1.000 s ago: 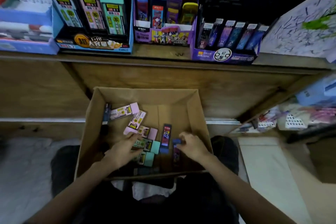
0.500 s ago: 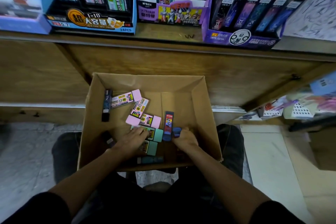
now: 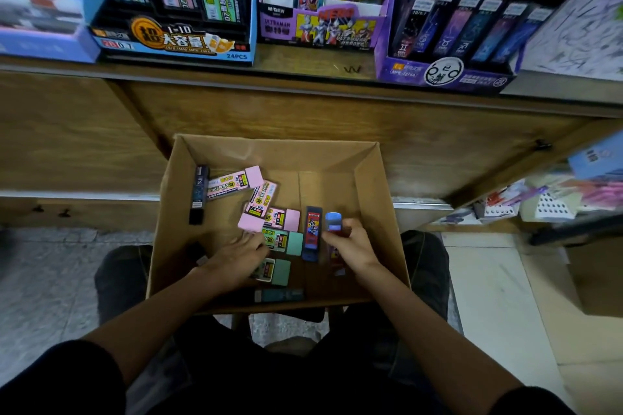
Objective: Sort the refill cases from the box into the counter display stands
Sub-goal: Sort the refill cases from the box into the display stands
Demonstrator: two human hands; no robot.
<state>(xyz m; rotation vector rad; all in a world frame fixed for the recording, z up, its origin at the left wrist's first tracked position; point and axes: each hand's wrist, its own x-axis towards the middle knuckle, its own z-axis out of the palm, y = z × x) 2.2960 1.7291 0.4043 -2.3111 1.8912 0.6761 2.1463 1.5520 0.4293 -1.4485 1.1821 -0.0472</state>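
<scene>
Refill cases (image 3: 256, 204) lie scattered on the floor of the cardboard box (image 3: 374, 212) at the centre of the frame; we count pink, teal and dark ones. Just right of centre, the right hand (image 3: 352, 248) curls its fingers round a blue-capped case (image 3: 333, 221). The left hand (image 3: 236, 259) has its fingers stretched out, touching the teal-capped cases (image 3: 290, 242). Along the top we see three display stands (image 3: 168, 42) on the wooden counter (image 3: 296, 59).

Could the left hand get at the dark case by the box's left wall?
Probably yes: the dark case lies uncovered in the box, nothing on top, and the left hand is inside nearby.
</scene>
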